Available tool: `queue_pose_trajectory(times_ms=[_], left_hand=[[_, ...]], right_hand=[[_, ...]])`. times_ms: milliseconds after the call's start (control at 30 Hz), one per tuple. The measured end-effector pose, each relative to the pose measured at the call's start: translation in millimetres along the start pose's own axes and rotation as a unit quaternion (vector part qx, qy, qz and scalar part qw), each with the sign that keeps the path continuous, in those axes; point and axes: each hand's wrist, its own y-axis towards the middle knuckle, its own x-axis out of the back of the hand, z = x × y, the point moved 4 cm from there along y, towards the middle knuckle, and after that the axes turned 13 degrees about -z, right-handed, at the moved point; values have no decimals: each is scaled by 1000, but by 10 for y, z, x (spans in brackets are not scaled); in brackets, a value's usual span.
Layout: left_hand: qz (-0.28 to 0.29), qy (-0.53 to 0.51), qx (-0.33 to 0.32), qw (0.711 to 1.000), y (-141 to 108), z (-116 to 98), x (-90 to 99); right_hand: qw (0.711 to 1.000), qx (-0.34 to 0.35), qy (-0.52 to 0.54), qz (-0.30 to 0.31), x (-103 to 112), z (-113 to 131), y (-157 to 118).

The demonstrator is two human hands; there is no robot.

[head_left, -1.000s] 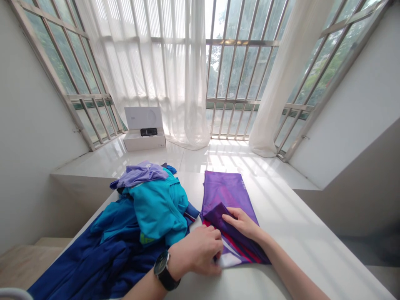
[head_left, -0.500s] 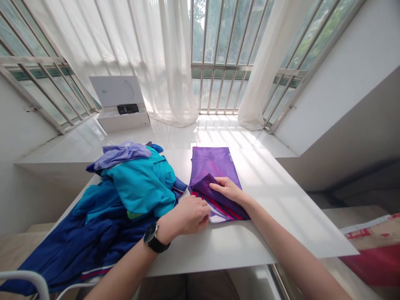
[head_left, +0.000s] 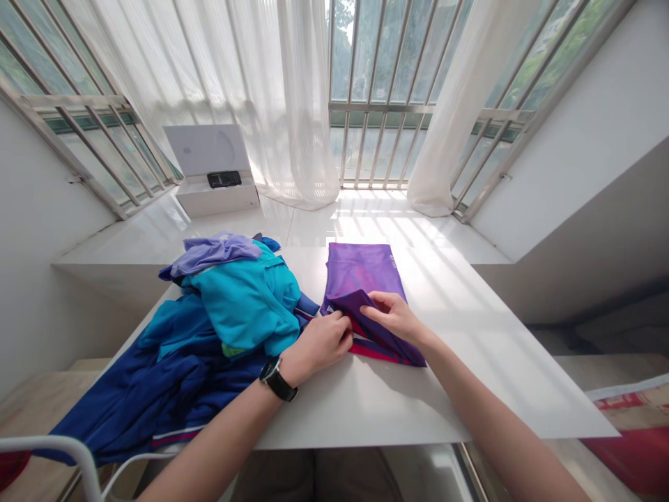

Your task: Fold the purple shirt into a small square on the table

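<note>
Purple garment [head_left: 360, 263]: here we have it, lying on the white table [head_left: 449, 404] to the right of the clothes pile, its far part flat and its near part lifted.
Right hand [head_left: 400, 319]: we see thumb and fingers pinching the raised flap [head_left: 345, 301], the cloth tented up at their tips.
Left hand [head_left: 323, 340]: curled in at the garment's near left side, but the fingertips are hidden, so we cannot tell whether they pinch anything.
Striped layer [head_left: 377, 354]: red and dark bands showing under the flap, toward us.
Near folds: this, we judge, is the step in hand, arranging the layers at this end; the next move seems to call for a steady right pinch and a careful left touch, so that nothing bunches.
Clothes pile [head_left: 243, 296]: teal, lavender and navy, loosely heaped just beside the left hand.
Watch [head_left: 278, 378]: dark, strapped on our left wrist.
</note>
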Motion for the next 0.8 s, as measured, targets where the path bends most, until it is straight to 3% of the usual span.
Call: queue_pose_trajectory(times_ms=[267, 367, 467, 600, 700, 800], left_hand=[[-18, 14, 14, 1000, 7, 22, -41], [-29, 26, 42, 998, 11, 99, 7], [-99, 33, 83, 991, 47, 194, 147], [-216, 10, 71, 974, 77, 184, 339], [-159, 1, -18, 987, 62, 43, 310], [-39, 16, -132, 990, 2, -124, 191]], right_hand=[[999, 7, 19, 32, -83, 103, -111], [996, -1, 0, 94, -138, 72, -148], [982, -22, -15, 188, -220, 19, -195], [976, -62, 2, 210, -245, -44, -196], [980, -48, 8, 194, -181, -50, -144], [993, -6, -66, 96, -11, -61, -33]])
